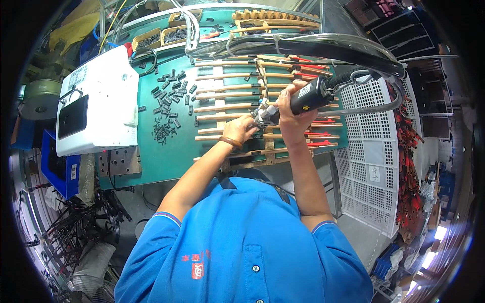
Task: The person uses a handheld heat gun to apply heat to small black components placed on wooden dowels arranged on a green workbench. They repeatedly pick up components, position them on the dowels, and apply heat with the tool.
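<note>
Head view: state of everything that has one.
Right hand: closed around power screwdriver
Black power screwdriver: held, tilted; running or not, can't tell
Left hand: at screwdriver's front end; grip unclear
Wooden sticks: laid in parallel rows
Small black blocks: loose, scattered
Tiny dark pieces: loosely heaped
Blue bin: open-topped

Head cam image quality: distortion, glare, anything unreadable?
Head view: fisheye bows the green table's far edge, corners fall to black; head view: bright patches glare at lower right; head view: the white machine looks nearly washed out; head view: left hand's grip too small to tell.
</note>
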Demonstrator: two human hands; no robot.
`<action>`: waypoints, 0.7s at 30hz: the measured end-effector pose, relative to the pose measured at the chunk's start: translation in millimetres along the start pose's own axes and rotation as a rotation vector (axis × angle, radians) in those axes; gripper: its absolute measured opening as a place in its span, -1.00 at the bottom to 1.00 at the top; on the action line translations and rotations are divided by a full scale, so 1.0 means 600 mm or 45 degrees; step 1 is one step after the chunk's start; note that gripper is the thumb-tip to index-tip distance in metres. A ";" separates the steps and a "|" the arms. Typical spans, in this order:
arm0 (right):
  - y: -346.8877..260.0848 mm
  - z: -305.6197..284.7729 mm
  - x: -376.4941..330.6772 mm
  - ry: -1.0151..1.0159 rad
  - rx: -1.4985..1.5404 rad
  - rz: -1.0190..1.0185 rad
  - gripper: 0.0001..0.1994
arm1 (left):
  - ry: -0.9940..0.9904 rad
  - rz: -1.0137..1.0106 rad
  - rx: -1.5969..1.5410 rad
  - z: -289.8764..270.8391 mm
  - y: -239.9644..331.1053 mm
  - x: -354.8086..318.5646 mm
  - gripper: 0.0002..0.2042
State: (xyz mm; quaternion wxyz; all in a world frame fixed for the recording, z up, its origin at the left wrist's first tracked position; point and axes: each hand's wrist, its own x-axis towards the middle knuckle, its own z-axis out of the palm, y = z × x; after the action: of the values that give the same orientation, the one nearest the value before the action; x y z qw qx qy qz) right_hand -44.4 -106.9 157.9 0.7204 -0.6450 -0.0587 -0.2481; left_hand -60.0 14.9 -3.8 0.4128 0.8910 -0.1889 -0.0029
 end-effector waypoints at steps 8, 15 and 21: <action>0.000 0.012 -0.002 -0.015 -0.016 -0.062 -0.64 | -0.054 -0.041 -0.019 -0.004 0.002 0.002 -0.82; -0.007 0.021 -0.002 0.030 0.002 -0.078 -0.67 | 0.024 0.182 0.141 -0.029 -0.038 -0.007 -0.85; -0.005 0.026 -0.009 -0.036 -0.029 -0.099 -0.69 | -0.025 0.107 0.077 -0.030 -0.033 -0.015 -0.85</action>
State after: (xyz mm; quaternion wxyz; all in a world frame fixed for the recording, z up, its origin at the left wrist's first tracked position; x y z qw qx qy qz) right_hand -46.8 -90.3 160.7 0.7019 -0.6539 -0.0911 -0.2672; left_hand -58.9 42.7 -8.1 0.3835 0.8943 -0.2303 0.0116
